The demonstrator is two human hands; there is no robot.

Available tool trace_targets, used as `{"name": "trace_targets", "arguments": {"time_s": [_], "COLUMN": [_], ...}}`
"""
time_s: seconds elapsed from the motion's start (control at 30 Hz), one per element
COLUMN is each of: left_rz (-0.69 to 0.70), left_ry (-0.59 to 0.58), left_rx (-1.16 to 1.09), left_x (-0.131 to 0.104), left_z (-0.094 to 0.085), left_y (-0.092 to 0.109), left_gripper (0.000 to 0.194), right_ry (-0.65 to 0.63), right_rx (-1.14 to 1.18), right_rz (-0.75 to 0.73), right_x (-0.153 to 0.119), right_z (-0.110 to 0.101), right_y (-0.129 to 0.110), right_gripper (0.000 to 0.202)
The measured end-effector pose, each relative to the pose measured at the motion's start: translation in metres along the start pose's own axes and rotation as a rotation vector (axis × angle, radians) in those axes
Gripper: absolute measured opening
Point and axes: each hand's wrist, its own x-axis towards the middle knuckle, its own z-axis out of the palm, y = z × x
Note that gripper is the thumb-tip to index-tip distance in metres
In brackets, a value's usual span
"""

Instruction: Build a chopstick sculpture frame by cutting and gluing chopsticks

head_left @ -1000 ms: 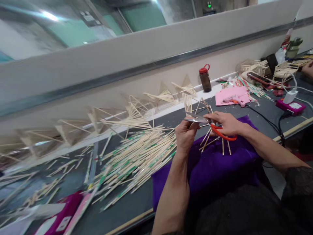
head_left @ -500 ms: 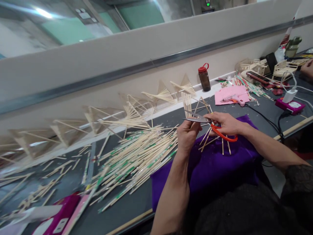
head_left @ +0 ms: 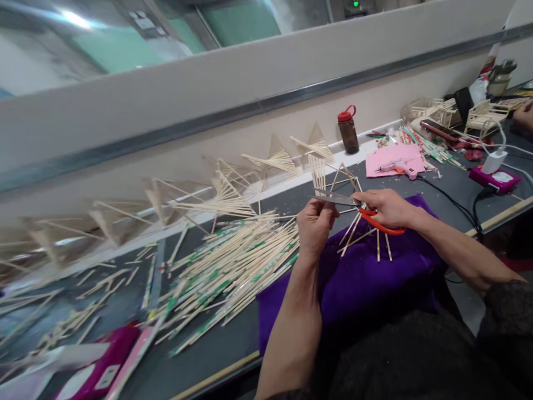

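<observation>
My right hand (head_left: 385,206) is closed on a pair of scissors (head_left: 382,226) with red handles. Their metal blades point left, over the fingertips of my left hand (head_left: 313,226), and lie nearly together. My left hand is pinched closed on a thin wooden stick (head_left: 346,211), whose end shows to the right of the fingers. Around my hands is a framework of pale sticks (head_left: 317,173), with several legs reaching down over a purple cloth (head_left: 353,289). My fingers and the scissors hide part of this framework.
A big pile of sticks (head_left: 237,266), some in green-marked wrappers, lies left of my hands. Fan-shaped stick models (head_left: 272,161) line the wall. A red-capped bottle (head_left: 348,133), a pink glue gun (head_left: 400,166) and a purple power strip (head_left: 495,180) stand farther right. Another person's hand (head_left: 523,115) shows at the right edge.
The scissor blades, spread apart earlier, have come nearly together. My left hand has shifted slightly left, and a stick end now shows beside its fingers.
</observation>
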Motion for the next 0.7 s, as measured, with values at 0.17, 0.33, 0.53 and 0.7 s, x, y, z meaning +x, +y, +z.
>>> {"name": "trace_targets", "arguments": {"time_s": [0.17,0.33,0.53,0.7], "left_rz": [-0.040,-0.010,-0.054,-0.065], "left_ry": [0.005,-0.023,-0.043,-0.091], "left_rx": [-0.109,-0.089,-0.030,-0.006], "left_x": [0.000,0.000,-0.005,-0.009], "left_z": [0.001,-0.002,0.003,0.009], "left_y": [0.001,-0.001,0.001,0.004], "left_gripper": [0.025,0.028,0.040,0.044], "right_ry": [-0.005,0.018,0.036,0.020], "right_rx": [-0.014,-0.009,0.014,0.081], "right_rz": [0.002,-0.025,-0.024,-0.038], "right_x": [0.001,0.001,-0.001,0.000], "right_z": [0.001,0.004,0.002,0.002], "right_y": [0.003,0.008,0.010,0.012], "right_gripper": [0.042,0.052,0.061,0.061]}}
